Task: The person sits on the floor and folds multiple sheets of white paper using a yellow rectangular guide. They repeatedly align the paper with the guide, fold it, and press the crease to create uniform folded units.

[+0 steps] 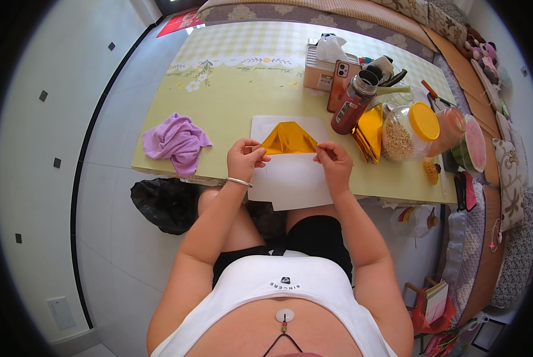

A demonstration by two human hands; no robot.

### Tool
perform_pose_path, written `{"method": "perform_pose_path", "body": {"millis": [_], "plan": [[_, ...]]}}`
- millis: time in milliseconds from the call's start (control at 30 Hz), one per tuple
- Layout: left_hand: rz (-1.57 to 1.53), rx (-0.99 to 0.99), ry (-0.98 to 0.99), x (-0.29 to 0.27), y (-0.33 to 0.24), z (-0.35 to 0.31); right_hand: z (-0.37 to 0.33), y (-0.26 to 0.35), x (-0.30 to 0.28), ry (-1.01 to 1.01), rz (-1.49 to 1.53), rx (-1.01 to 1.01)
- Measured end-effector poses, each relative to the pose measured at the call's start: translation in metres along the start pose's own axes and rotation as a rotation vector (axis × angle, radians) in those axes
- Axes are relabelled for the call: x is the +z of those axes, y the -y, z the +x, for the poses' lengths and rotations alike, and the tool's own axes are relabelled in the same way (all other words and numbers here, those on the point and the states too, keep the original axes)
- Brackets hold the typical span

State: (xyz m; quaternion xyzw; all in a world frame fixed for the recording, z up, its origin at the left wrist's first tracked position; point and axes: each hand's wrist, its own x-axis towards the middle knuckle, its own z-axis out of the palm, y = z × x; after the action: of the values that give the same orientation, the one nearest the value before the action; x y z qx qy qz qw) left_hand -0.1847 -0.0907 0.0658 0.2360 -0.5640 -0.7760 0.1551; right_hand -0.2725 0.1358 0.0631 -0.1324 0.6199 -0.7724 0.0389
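A shiny gold foil sheet [289,138], folded to a trapezoid with sloping sides, is stretched between my two hands over white paper [290,178] at the table's front edge. My left hand [245,159], with a silver bangle at the wrist, pinches its lower left corner. At the lower right corner, the thumb and fingers of my right hand [334,165] close on the foil. To the right lies a stack of folded gold foil pieces [369,135], partly behind a dark red thermos [354,102].
A crumpled purple cloth [176,143] lies on the table's left. On the right stand a tissue box [319,66], a phone [341,80], a yellow-lidded jar [406,132] and a cut watermelon [470,146]. A black bag [164,205] hangs below the front edge.
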Motion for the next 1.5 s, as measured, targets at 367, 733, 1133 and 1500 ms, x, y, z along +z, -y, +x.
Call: {"method": "perform_pose_path", "body": {"millis": [367, 733, 1133, 1500], "plan": [[-0.143, 0.001, -0.049, -0.008, 0.003, -0.004, -0.01, 0.006, 0.002, 0.065, 0.058, 0.024], [-0.049, 0.049, -0.002, -0.017, 0.002, -0.008, -0.01, 0.019, -0.009, 0.082, -0.034, 0.249], [0.35, -0.002, 0.223, 0.0, -0.025, -0.02, -0.015, 0.027, -0.027, -0.014, 0.078, 0.381], [-0.175, -0.602, 0.449, 0.123, -0.015, -0.053, -0.046, -0.001, -0.033, 0.164, -0.758, -0.353]]}}
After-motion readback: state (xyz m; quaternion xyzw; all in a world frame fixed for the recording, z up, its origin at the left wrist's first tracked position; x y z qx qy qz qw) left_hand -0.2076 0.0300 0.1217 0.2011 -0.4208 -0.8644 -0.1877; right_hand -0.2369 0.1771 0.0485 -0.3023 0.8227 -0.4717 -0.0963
